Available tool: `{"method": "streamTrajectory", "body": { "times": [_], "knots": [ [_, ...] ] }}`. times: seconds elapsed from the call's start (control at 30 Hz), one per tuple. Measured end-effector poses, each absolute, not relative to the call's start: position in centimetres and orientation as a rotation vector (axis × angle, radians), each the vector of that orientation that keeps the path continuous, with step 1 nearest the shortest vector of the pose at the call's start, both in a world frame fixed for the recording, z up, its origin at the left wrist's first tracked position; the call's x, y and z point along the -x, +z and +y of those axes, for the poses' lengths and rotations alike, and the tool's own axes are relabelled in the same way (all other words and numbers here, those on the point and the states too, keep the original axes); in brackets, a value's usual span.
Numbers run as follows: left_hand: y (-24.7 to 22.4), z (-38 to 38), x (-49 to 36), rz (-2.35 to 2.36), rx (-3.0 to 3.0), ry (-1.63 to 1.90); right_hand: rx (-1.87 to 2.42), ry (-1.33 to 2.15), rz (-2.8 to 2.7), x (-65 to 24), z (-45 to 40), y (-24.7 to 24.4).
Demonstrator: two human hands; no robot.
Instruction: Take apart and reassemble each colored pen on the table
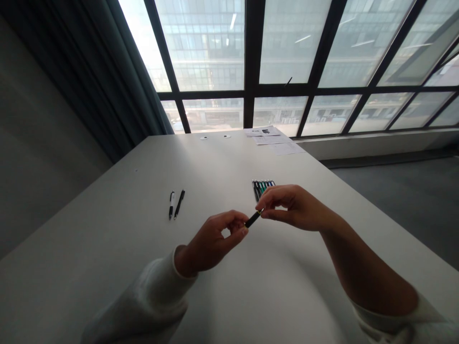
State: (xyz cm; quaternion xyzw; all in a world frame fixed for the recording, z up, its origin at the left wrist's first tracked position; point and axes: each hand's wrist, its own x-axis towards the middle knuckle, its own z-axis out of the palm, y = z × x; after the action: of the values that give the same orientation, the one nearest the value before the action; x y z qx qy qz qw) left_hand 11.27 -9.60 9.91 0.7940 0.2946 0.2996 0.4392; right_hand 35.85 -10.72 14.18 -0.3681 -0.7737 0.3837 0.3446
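Note:
Between my two hands a black pen (pixel 253 219) is held above the table, tilted up to the right. My left hand (pixel 218 236) pinches its lower left end between thumb and fingers. At the upper right end, my right hand (pixel 296 208) grips the tip with thumb and forefinger. A row of several pens (pixel 258 188) in black, green and blue lies just beyond my right hand, which partly hides it. To the left, a white and black pen (pixel 171 205) and a black pen (pixel 180 204) lie side by side, slightly apart.
The white table (pixel 136 248) stretches toward a large window with dark frames (pixel 253 57). Printed papers (pixel 272 139) lie at its far right edge. Two small round fittings (pixel 227 136) sit near the far edge. A dark curtain (pixel 118 71) hangs at the left.

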Motion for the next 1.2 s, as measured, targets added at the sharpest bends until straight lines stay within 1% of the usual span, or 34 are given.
{"method": "streamTrajectory", "body": {
  "times": [0.23, 0.43, 0.53, 0.77, 1.0, 1.2],
  "knots": [
    [9.8, -9.4, -11.3, 0.773, -2.019, 0.791, 1.019, 0.942, -2.036, -35.8, -10.7, 14.1],
    [10.2, -9.3, -11.0, 0.816, -2.190, 0.863, 1.122, 0.794, -2.151, -35.2, -10.7, 14.2],
    [10.4, -9.4, -10.8, 0.821, -2.253, 0.877, 1.176, 0.794, -2.178, -34.9, -10.7, 14.0],
    [10.5, -9.3, -10.7, 0.850, -2.292, 0.900, 1.128, 0.820, -2.079, -35.1, -10.8, 14.1],
    [10.8, -9.1, -10.3, 0.839, -2.309, 0.950, 1.173, 0.830, -2.112, -34.7, -10.9, 14.0],
    [11.3, -9.1, -10.1, 0.847, -2.333, 0.986, 1.112, 0.713, -2.147, -34.1, -11.0, 13.7]
  ]
}}
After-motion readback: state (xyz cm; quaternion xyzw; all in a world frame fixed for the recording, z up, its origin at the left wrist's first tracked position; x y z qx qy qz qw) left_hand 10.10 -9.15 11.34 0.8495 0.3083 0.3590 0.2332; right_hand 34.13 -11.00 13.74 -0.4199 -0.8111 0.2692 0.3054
